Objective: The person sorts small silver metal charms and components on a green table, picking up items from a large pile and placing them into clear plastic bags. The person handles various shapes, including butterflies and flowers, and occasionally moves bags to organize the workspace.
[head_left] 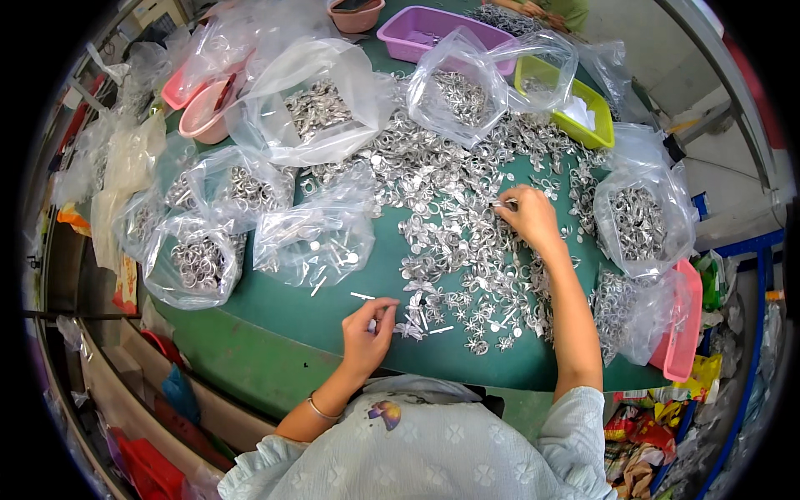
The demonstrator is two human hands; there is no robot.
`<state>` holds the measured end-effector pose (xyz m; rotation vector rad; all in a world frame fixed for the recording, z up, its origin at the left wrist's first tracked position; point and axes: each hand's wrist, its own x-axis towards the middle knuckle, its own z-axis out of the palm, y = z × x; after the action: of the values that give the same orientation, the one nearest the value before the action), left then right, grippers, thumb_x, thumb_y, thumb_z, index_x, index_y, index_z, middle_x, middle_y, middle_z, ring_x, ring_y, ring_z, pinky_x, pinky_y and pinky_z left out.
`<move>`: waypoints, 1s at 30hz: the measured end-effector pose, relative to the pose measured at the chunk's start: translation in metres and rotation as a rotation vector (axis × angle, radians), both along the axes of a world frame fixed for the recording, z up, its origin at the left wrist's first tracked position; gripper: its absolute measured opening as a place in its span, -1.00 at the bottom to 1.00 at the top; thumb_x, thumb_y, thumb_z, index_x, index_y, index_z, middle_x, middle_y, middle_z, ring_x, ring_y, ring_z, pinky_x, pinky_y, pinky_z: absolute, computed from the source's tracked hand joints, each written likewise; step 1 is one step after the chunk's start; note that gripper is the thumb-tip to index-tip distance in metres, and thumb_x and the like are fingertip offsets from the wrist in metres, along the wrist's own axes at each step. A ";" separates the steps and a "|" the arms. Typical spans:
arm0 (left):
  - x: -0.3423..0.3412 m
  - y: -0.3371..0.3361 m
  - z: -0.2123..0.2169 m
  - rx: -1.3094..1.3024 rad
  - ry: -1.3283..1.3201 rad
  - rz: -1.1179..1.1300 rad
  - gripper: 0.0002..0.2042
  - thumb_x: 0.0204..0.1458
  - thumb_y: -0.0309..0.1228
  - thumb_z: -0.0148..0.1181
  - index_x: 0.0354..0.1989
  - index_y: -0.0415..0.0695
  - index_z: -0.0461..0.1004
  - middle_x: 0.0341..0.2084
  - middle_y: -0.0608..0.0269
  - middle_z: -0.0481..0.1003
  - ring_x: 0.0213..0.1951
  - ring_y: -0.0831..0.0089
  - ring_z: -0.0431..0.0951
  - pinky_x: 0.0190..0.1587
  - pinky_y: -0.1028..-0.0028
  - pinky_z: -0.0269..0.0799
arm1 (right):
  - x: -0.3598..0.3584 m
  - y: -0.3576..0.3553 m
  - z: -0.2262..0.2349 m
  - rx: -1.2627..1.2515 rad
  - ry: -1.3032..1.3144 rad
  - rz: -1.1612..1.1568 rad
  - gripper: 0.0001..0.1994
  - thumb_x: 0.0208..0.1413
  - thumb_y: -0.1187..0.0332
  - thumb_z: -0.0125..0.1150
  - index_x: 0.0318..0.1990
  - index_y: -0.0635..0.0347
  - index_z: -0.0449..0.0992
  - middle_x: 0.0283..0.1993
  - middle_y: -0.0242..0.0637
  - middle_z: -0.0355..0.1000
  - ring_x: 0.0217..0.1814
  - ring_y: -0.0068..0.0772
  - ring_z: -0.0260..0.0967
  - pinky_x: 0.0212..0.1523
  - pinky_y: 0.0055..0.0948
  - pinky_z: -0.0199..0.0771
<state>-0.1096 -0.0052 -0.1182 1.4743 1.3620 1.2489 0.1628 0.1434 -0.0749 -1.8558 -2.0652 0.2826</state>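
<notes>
A heap of small silver metal pieces (454, 212), ring-like and flower-like, spreads over the green table (317, 321). My right hand (530, 215) reaches into the heap's right part, fingertips pinched together; what lies between them is too small to name. Closer to me, my left hand (368, 337) is curled beside the heap's front left edge, thumb and fingers together. Something pale shows within its fingers, but I cannot make out what it is. Thin white strips (442, 330) lie just right of this hand, and another white strip (362, 296) lies behind it.
Clear plastic bags of silver pieces (319, 108) stand left, behind and right (637, 223). A flatter clear bag (315, 237) holds pale bits. Purple (408, 37), yellow-green (596, 125) and pink (685, 321) baskets edge the table. Another person's hand (533, 10) shows at the far side.
</notes>
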 end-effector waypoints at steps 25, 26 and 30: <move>-0.002 -0.001 -0.001 -0.012 -0.044 0.000 -0.90 -0.08 -0.64 0.11 -0.36 -0.23 0.47 -0.77 0.40 0.20 -0.72 0.70 0.14 -0.65 0.64 0.07 | -0.014 -0.009 0.005 0.054 0.209 -0.029 -0.79 -0.08 0.49 0.12 -0.23 0.09 0.50 -0.33 -0.25 0.45 -0.39 -0.15 0.38 -0.34 -0.29 0.34; -0.002 -0.001 -0.001 -0.013 -0.058 -0.003 -0.89 -0.08 -0.64 0.11 -0.36 -0.23 0.46 -0.77 0.40 0.20 -0.71 0.70 0.14 -0.65 0.64 0.07 | -0.014 -0.013 0.014 0.000 0.241 -0.105 -0.79 -0.08 0.50 0.11 -0.23 0.08 0.51 -0.34 -0.25 0.45 -0.39 -0.16 0.38 -0.35 -0.30 0.34; -0.002 -0.002 -0.002 -0.007 -0.047 -0.013 -0.89 -0.08 -0.64 0.10 -0.35 -0.23 0.46 -0.77 0.40 0.21 -0.71 0.70 0.14 -0.65 0.64 0.08 | -0.008 -0.011 -0.002 0.257 0.133 0.125 -0.79 -0.07 0.47 0.12 -0.22 0.06 0.51 -0.21 -0.34 0.44 -0.33 -0.21 0.42 -0.29 -0.35 0.39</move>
<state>-0.1113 -0.0068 -0.1204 1.4383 1.3222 1.2614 0.1546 0.1320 -0.0771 -1.5204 -2.0238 0.1578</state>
